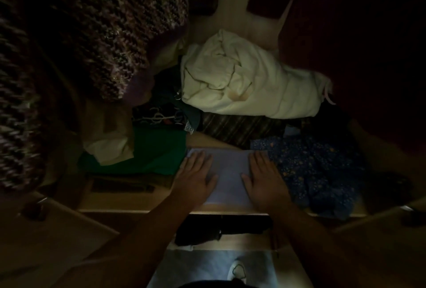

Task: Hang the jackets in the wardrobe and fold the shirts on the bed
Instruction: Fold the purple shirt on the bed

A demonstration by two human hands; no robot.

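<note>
Evidently both hands lay flat, fingers straight, the left hand (195, 178) and right hand (265, 179) pressing on the folded pale shirt (229, 172) at the wardrobe shelf (138, 200) front edge. Even pressure and squaring it between the green stack (159, 149) and blue floral garment (318, 167) would likely have kept the fold neat.

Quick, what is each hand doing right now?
Left hand: open, fingers flat on the folded pale shirt.
Right hand: open, flat on the same shirt.

Both hands lie flat, fingers straight, on a folded pale blue shirt (228, 177) on the wardrobe shelf (129, 202): left hand (196, 177) on its left side, right hand (265, 179) on its right. A green garment (159, 156) lies just left, a blue patterned garment (318, 167) just right. A crumpled cream cloth (244, 80) sits behind. A knitted jacket (92, 34) hangs at upper left.
</note>
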